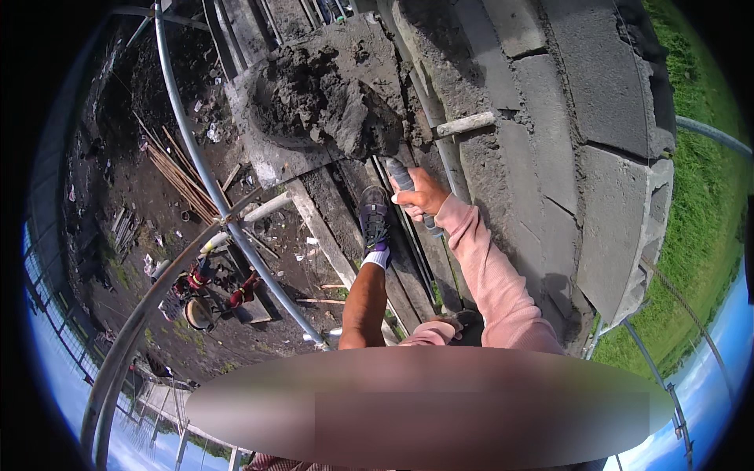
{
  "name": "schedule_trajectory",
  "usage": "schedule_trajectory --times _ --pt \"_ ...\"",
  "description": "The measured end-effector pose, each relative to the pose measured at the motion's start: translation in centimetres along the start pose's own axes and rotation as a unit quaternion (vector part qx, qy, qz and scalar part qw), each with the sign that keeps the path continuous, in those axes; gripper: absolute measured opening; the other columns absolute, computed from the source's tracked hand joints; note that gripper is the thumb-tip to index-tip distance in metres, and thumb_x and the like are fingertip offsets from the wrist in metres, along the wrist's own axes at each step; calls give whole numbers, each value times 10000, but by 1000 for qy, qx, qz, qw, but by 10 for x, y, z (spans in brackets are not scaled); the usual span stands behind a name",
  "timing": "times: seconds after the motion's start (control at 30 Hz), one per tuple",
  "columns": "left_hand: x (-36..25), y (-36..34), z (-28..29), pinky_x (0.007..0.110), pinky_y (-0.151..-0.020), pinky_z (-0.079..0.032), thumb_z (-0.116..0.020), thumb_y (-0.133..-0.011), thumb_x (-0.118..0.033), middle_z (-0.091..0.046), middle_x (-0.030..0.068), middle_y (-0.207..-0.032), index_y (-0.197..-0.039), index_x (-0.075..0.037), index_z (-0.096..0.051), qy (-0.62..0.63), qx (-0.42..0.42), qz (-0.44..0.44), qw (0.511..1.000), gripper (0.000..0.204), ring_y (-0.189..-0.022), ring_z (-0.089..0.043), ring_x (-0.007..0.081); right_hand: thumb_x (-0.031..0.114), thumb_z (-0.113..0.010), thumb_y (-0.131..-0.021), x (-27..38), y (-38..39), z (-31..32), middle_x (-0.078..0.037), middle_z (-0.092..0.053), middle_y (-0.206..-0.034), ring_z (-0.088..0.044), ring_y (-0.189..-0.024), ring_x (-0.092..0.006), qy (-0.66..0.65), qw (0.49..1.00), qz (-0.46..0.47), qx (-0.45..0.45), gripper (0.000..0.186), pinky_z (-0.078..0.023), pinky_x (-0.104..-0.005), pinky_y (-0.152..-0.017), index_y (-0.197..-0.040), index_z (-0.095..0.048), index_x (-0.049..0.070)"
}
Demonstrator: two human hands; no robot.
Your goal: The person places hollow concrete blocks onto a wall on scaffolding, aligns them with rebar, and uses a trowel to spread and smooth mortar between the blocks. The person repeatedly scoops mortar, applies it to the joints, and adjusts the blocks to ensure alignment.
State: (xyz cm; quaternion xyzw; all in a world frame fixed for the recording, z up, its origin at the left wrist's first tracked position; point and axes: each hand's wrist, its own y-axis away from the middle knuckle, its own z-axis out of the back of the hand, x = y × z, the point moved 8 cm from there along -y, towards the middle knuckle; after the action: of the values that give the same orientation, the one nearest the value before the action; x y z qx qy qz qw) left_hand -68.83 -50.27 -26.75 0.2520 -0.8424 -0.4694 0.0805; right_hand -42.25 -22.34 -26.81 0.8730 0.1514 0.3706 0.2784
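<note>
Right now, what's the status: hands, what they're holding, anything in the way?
Right hand closed round a grey handle; left hand out of view. Grey mortar heap just ahead. Pale bar right of the heap, not touching the hand.

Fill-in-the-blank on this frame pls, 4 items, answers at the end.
1. The right hand grips a grey tool handle; its long sleeve is ____.
2. The sock above the dark shoe is ____.
3. In the picture, the mortar heap lies to the ____ of the concrete block wall.
4. In the picture, the grass lies to that wall's ____.

Missing words: pink; white; left; right.
</note>
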Motion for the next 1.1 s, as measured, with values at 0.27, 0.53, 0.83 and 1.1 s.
schedule_trajectory --times 0.27,0.53,0.83,1.1 --pt "72 21 96 351 -611 -484 -564 -983 -406 -699 44 -995 -1104 -113 -714 -440 -252 250 825 351 -803 -657 195 144 -700 -768 -183 355 -19 -88 -538 -624 -540 -454 -153 30 963 -4 -269 424 -404 -330 -400 -1070 -488 -64" --pt "73 39 13 308 -475 -406 -587 -920 -475 -693 80 -1053 -1201 -139 -658 -475 -210 182 835 443 -612 -543 157 69 -686 -770 -426 666 -71 -25 -503 -574 -491 -431 -123 -201 897 14 -393 234 -414 -307 -381 -917 -510 24" --pt "2 71 -100 338 -525 -431 -578 -881 -418 -689 58 -861 -1077 -134 -733 -629 -259 70 730 378 -640 -584 172 33 -678 -806 -608 852 -16 -31 -492 -601 -453 -446 -111 -327 787 45 -521 203 -367 -327 -384 -924 -515 59" --pt "56 71 -35 334 -776 -582 -469 -1038 -314 -639 96 -1265 -1331 -118 -560 -434 -125 280 847 364 -932 -692 250 178 -667 -834 -553 902 132 -165 -689 -942 -678 -783 -335 403 477 65 -779 573 -546 -437 -717 -1381 -498 154"
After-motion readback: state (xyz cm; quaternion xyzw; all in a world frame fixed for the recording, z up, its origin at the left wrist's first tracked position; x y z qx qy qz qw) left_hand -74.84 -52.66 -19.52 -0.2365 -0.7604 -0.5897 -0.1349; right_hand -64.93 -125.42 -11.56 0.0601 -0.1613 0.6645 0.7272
